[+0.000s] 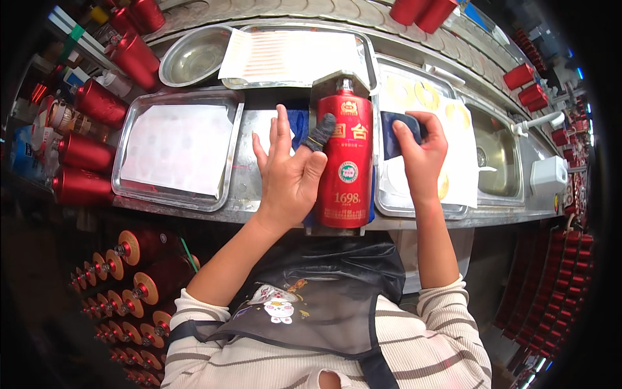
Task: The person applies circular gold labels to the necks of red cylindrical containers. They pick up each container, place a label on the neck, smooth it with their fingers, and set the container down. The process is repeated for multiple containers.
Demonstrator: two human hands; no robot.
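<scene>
A red bottle (pixel 355 152) with gold lettering and a round green-and-white emblem lies on a stand in front of me, its neck pointing away. My left hand (pixel 280 185) is beside its left edge, fingers spread and holding nothing. A dark grey cover (pixel 320 133) sits on its index finger, which touches or nearly touches the bottle. To the right of the bottle, my right hand (pixel 426 155) pinches a flat dark blue pad (pixel 391 137) between thumb and fingers. The pad is apart from the lettered front.
Metal trays with a white sheet (pixel 175 149), a striped label sheet (pixel 291 55) and a sheet with gold rings (pixel 463 139) surround the stand. A steel bowl (pixel 193 57) is at back left, a sink (pixel 495 152) at right. Red bottles (pixel 84 152) line the left.
</scene>
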